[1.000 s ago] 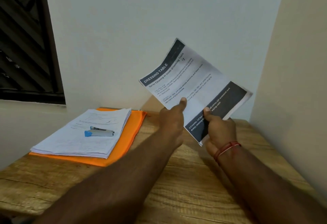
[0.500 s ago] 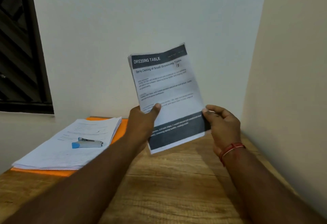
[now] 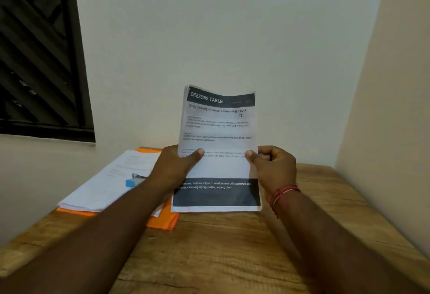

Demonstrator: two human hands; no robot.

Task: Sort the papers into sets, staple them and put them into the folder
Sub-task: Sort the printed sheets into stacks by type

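At centre left a paper stack [image 3: 104,186] lies on the orange folder [image 3: 162,220] with the stapler [image 3: 133,181] resting on top, so most sorting, stapling and filing looks undone; at centre the left hand [image 3: 174,168] pinches the left edge of the upright DRESSING TABLE set [image 3: 218,131], thumb in front, and the right hand [image 3: 272,168] pinches its right edge

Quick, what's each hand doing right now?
Left hand: thumb and fingers pinch the left edge of the paper set.
Right hand: pinches the right edge of the same set.
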